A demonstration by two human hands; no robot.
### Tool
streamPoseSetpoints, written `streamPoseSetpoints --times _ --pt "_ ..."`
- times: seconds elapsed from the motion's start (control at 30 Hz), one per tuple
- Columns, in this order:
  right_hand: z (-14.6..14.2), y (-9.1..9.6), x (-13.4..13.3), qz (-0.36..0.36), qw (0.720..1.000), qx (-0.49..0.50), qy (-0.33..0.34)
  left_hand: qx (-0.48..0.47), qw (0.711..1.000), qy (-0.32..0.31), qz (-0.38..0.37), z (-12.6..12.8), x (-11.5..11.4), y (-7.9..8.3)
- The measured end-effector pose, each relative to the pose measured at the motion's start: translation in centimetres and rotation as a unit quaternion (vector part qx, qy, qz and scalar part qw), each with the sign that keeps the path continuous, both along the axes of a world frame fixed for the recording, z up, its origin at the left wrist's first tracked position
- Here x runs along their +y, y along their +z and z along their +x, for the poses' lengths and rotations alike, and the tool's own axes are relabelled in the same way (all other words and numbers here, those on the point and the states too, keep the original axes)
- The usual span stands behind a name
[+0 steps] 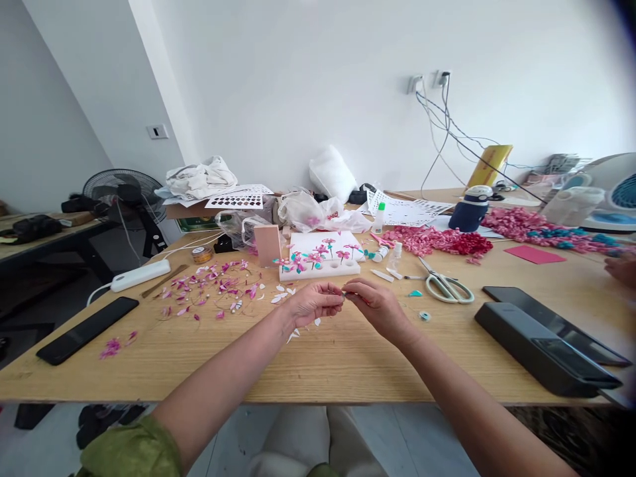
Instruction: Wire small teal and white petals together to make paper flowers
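Above the middle of the table, my left hand (318, 302) and my right hand (376, 305) meet fingertip to fingertip. Both are closed in a pinch around something small and greyish that I cannot make out; the fingers mostly hide it. Just beyond them, pink and teal flowers on stems (322, 252) stand in a white foam block (320, 272). White petal shapes (281, 295) lie loose by my left hand. To the left spread many pink petals with thin wire-like stems (218, 285). A small teal roll (424, 316) lies right of my right hand.
Scissors (447, 289), a green-capped bottle (380, 218) and pink bundles (437, 244) lie to the right. A dark long box (541, 348) sits front right, a phone (88, 329) front left. Another person's hand (621, 268) shows at the right edge.
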State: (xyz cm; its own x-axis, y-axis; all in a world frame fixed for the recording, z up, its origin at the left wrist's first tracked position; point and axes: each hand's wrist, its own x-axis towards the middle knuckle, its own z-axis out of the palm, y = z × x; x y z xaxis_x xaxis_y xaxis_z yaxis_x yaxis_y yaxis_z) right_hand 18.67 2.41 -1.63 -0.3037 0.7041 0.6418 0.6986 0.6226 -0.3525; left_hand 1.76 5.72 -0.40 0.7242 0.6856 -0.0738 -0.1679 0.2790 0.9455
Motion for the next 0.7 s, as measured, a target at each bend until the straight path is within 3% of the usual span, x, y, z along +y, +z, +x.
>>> streamPoseSetpoints --times 0.27,0.4,0.57,0.7 --pt "0.7 0.3 -1.3 -0.043 0.996 0.021 -0.074 -0.043 0.996 0.035 -0.069 -0.7 -0.4 -0.9" --pt "1.3 0.3 -2.3 -0.151 0.986 0.052 -0.037 -0.111 0.986 0.048 -0.117 -1.0 -1.2 -0.9" --pt "2.2 -1.0 -2.3 -0.266 0.949 0.165 -0.035 -0.197 0.971 0.038 -0.133 -1.0 -2.0 -0.8" --pt "3.9 -1.2 -2.6 -0.342 0.919 0.193 -0.039 -0.213 0.968 0.038 -0.124 -1.5 -2.1 -0.3"
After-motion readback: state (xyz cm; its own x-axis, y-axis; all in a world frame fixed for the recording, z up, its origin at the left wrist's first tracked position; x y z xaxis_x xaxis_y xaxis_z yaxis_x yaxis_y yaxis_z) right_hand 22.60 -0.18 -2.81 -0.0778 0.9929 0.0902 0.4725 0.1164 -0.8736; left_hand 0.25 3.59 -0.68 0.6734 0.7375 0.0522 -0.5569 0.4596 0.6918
